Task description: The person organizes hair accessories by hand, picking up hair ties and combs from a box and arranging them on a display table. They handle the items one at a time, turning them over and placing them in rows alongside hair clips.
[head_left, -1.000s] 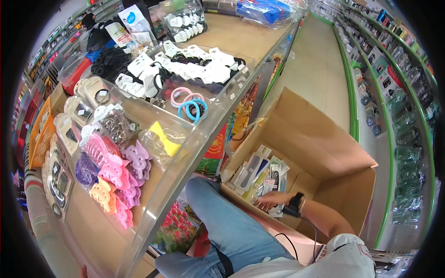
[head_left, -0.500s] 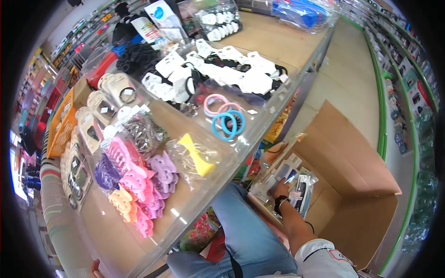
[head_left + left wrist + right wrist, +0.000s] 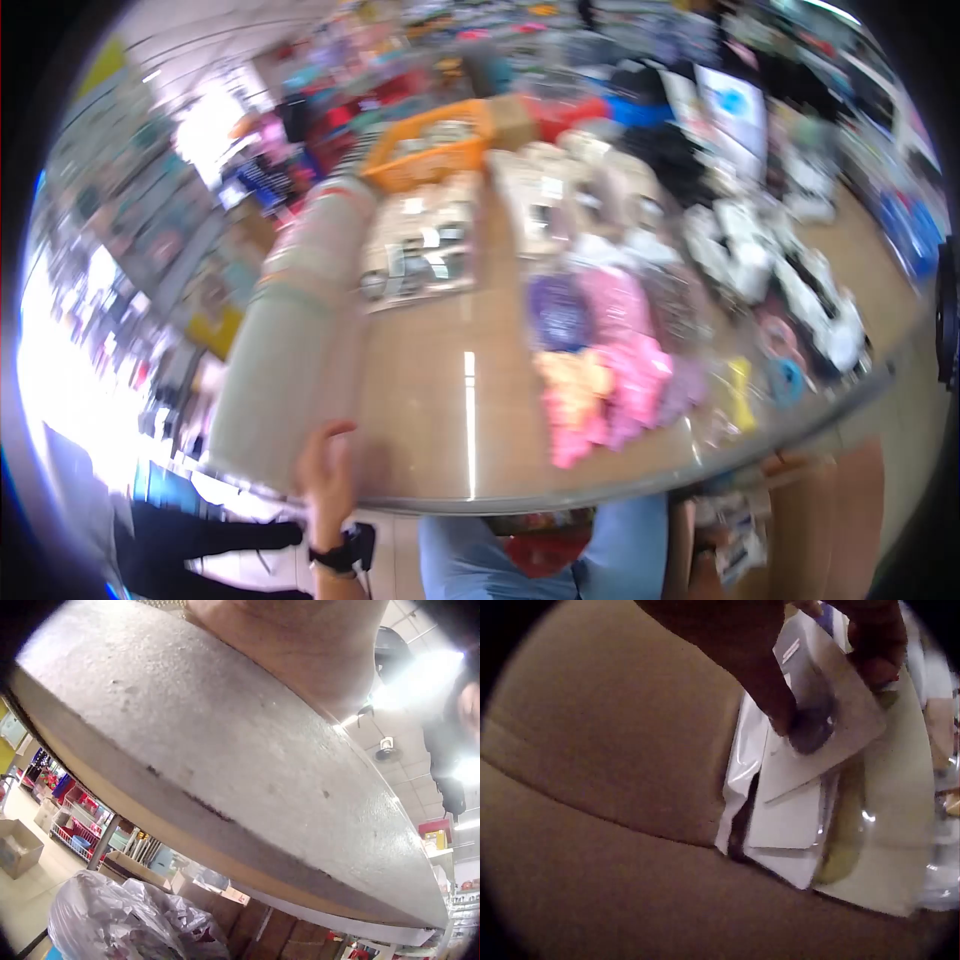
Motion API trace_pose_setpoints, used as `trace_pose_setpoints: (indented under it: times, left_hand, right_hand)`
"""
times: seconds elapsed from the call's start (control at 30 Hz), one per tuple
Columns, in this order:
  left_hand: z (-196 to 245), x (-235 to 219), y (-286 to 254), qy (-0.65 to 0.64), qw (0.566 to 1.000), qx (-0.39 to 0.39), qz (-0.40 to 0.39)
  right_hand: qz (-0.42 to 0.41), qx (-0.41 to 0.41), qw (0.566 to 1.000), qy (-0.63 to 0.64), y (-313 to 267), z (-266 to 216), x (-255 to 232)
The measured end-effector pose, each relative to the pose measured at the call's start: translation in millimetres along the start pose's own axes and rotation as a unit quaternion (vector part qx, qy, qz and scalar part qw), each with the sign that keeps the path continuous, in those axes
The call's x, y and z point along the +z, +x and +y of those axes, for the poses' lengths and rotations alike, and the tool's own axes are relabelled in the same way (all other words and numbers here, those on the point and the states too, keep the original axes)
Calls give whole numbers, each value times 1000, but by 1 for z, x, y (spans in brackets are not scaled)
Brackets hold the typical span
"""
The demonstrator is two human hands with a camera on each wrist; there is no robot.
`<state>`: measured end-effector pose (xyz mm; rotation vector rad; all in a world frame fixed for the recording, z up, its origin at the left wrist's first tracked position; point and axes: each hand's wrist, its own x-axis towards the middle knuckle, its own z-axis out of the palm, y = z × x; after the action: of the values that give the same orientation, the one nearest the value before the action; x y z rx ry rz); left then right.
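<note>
My left hand rests at the near edge of the table, beside a pale fabric roll, with its fingers loosely extended and nothing in them. In the left wrist view, the heel of that hand lies over the table's worn grey edge. My right hand is down in the cardboard box. Its thumb and fingers pinch a flat carded package with a dark rounded item under clear plastic. Other carded packages stand against the box wall below it.
Pink hair claws, a yellow bow and blue hair ties lie at the table's right. An orange basket stands farther back. Under the table edge hangs a plastic bag. A person in dark trousers is at lower left.
The head view has swung left, bringing the left hand and fabric roll into fuller view and blurring the scene. The box has shifted to the lower right, with the right hand still in it.
</note>
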<state>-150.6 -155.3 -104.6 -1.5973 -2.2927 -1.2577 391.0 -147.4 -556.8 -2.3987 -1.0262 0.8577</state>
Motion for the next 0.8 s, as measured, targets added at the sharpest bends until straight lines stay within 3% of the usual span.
trace_pose_setpoints:
  times: [0.13,0.2,0.3,0.37,0.43,0.5,0.53,0.57,0.6,0.63,0.67,0.73,0.8]
  left_hand:
    - [-4,-8,1,-4,999,36,1]
    - [-4,-11,2,-9,998,64,21]
    - [1,-11,4,-17,999,39,3]
    - [2,-12,4,-31,998,46,4]
    - [1,-13,3,-45,998,49,4]
    - [-2,-14,3,-68,996,59,-2]
    - [-4,-15,4,-77,995,56,-1]
    - [-6,-15,4,-91,993,72,4]
    - [-8,-16,4,-105,990,89,10]
    - [-9,-16,3,-110,990,87,12]
    - [-9,-16,2,-137,988,73,24]
    - [-12,-18,1,-165,984,57,41]
    - [-17,-21,3,-186,976,91,61]
  right_hand:
    - [15,-37,999,28,7,20,-21]
    - [51,-19,997,45,9,22,-27]
    - [124,31,990,65,13,27,-28]
    - [287,-141,940,120,-48,-33,-76]
    - [268,-27,884,382,-78,-65,-116]
    - [242,-111,828,493,-108,-96,-162]
    - [195,-184,745,611,-147,-146,-181]
    - [198,-190,746,607,-160,-165,-196]
    - [327,-334,791,394,-168,-177,-207]
    - [429,-449,769,149,-176,-189,-214]
    - [389,-461,766,222,-184,-205,-217]
    - [352,-503,762,206,-195,-240,-208]
    - [240,-676,686,119,-227,-315,-191]
